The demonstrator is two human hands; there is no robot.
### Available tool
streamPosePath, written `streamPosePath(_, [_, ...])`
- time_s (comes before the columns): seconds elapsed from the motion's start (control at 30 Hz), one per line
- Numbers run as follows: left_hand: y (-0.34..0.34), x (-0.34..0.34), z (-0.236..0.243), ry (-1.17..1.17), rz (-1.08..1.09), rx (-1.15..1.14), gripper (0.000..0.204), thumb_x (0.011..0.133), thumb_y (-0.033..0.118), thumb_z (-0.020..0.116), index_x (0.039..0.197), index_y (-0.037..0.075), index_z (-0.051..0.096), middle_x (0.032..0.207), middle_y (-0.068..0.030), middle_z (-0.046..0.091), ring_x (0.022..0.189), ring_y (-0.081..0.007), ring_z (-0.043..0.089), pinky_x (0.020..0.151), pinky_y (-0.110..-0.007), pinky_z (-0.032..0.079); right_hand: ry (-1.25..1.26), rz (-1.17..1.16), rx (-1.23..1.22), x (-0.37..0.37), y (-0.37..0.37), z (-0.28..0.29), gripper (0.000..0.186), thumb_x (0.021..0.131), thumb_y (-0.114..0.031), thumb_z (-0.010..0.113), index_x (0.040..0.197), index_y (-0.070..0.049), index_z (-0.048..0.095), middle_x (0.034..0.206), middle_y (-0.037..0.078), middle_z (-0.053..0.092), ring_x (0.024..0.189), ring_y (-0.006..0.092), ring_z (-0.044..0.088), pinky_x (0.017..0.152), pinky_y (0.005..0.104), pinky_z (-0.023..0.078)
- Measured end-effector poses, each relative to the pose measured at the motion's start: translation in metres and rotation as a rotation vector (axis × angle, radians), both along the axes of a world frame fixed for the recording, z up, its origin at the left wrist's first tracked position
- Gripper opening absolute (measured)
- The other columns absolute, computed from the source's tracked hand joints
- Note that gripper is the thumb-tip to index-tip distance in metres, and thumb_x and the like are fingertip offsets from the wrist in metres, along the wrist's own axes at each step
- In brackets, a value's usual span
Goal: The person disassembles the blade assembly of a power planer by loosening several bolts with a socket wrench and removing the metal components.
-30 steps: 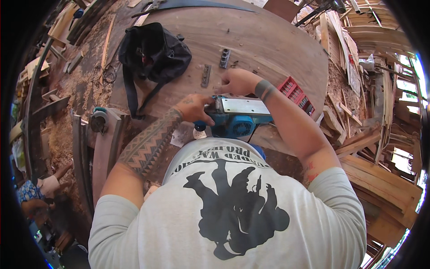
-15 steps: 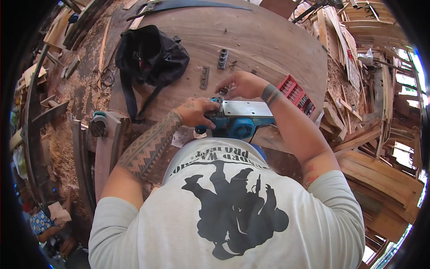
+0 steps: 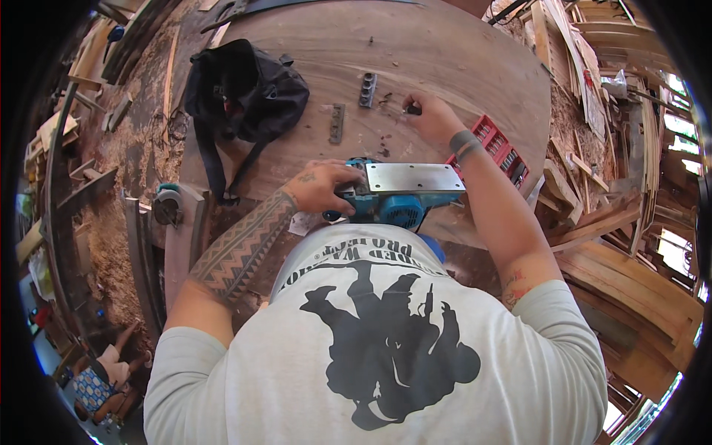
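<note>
A blue electric hand planer (image 3: 415,178) lies in front of me with its bare metal sole facing up. My left hand (image 3: 322,187) is wrapped round the planer's left end. Farther off, over the wooden tabletop, my right hand (image 3: 436,121) is closed in a pinch on a small dark piece (image 3: 412,110), too small to name. Two narrow drilled metal bars, one dark (image 3: 368,90) and one duller (image 3: 337,124), lie beyond the planer. Right of the planer, partly behind my forearm, is an open red case (image 3: 486,141) of bits.
A black bag (image 3: 256,96) with straps rests on the tabletop's left side. A round-bodied power tool (image 3: 167,205) sits on a board at left. Stacked planks (image 3: 630,304) fill the right. Another person (image 3: 111,378) is at the lower left, near wood shavings (image 3: 107,259).
My right hand has left the planer's left end and moved away and to the right, over the tabletop. My left hand stays on the planer. The other person shows more at lower left.
</note>
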State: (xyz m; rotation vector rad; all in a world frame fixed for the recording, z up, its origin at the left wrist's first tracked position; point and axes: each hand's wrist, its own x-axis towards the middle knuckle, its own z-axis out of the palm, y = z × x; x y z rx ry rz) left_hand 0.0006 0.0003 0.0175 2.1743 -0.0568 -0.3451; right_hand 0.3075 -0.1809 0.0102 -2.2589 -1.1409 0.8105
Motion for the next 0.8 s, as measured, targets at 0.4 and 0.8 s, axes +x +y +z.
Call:
streamPosePath(0.4, [0.000, -0.006, -0.013, -0.009, 0.012, 0.035, 0.076, 0.076, 0.039, 0.099, 0.144, 0.012, 0.076, 0.158, -0.0151, 0.069, 0.152, -0.0402, 0.057, 0.130, -0.052, 0.041, -0.045, 0.384, 0.015, -0.083, -0.008, 0.023, 0.041, 0.104, -0.047, 0.071, 0.107, -0.008, 0.081, 0.107, 0.023, 0.078, 0.107, 0.0463, 0.073, 0.095, 0.0532, 0.059])
streamPosePath(0.8, [0.000, 0.003, 0.010, 0.205, 0.036, 0.023, 0.085, 0.073, 0.043, 0.101, 0.148, 0.014, 0.075, 0.159, -0.0200, 0.066, 0.155, -0.0416, 0.053, 0.131, -0.050, 0.040, -0.070, 0.598, -0.291, -0.132, 0.021, 0.039, 0.049, 0.108, -0.047, 0.061, 0.107, -0.004, 0.085, 0.106, 0.027, 0.080, 0.104, 0.0494, 0.075, 0.095, 0.0587, 0.058])
